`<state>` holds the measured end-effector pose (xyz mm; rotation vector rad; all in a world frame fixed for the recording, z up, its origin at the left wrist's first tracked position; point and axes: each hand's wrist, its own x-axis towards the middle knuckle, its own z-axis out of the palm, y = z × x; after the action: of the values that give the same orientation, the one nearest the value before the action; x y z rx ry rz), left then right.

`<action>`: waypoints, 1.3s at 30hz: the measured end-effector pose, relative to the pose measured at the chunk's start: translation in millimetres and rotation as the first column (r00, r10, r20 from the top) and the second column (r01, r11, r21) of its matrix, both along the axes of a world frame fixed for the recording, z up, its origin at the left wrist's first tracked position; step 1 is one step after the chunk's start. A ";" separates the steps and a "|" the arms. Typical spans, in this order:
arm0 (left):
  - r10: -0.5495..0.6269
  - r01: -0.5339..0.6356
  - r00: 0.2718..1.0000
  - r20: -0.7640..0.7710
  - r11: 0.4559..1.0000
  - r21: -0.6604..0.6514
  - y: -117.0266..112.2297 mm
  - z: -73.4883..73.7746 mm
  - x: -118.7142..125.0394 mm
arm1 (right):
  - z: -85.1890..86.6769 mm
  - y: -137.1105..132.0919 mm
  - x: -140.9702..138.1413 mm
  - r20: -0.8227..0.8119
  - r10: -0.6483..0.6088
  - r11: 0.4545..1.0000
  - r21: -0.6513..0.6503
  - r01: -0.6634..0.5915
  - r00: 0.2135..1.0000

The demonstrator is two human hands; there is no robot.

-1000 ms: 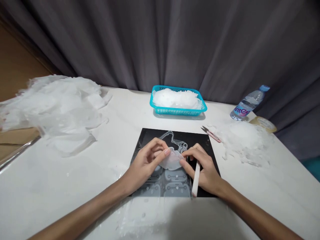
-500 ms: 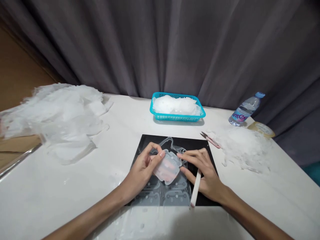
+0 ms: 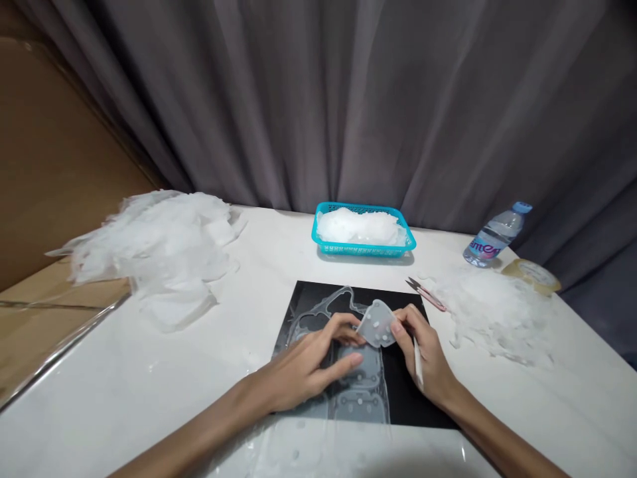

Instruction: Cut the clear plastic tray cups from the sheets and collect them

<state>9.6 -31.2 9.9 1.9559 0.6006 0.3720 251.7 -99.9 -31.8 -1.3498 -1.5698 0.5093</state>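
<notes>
Between thumb and fingers, my right hand (image 3: 425, 355) grips a small frosted plastic piece (image 3: 377, 323) with rounded corners and pale raised dots. A thin white stick (image 3: 418, 365) is tucked in the same hand, its lower end pointing toward me. My left hand (image 3: 316, 362) is open, thumb apart from the fingers. Its fingertips are at the piece's left edge; whether they touch it I cannot tell. Under both hands lies a clear plastic sheet (image 3: 361, 378) with molded shapes and a cut-out outline at its far end. Part of it rests on a black mat (image 3: 408, 398).
A blue basket (image 3: 365, 250) holds a white pile. Pink-handled thread snips (image 3: 426, 295) lie beside translucent scraps (image 3: 492, 312). A water bottle (image 3: 497, 236) and a tape roll (image 3: 531, 275) stand at right. More white sheets (image 3: 169, 245) are heaped at left near cardboard (image 3: 60, 318).
The plastic piece has moved from my left hand to my right and is turned to a different angle. My left hand has opened. The view has shifted slightly.
</notes>
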 end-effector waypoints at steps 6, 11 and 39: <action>0.063 -0.014 0.991 -0.114 0.922 0.386 11.4 -11.2 -2.1 | -0.5 7.0 5.4 0.065 -0.001 1.000 -0.019 0.003 0.998; 0.156 -0.023 0.965 -0.210 0.851 0.525 16.3 -22.7 -4.0 | -1.8 8.6 6.1 0.237 -0.088 0.996 0.043 0.080 0.968; -0.172 0.182 0.982 -0.071 0.809 0.558 6.8 -12.1 -11.3 | 76.9 166.4 39.6 0.021 -0.231 0.966 0.124 0.226 0.973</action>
<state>-1.7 -24.5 -2.2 2.5657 0.3262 0.4503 291.3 66.5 45.1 -1.4302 -1.4260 0.2457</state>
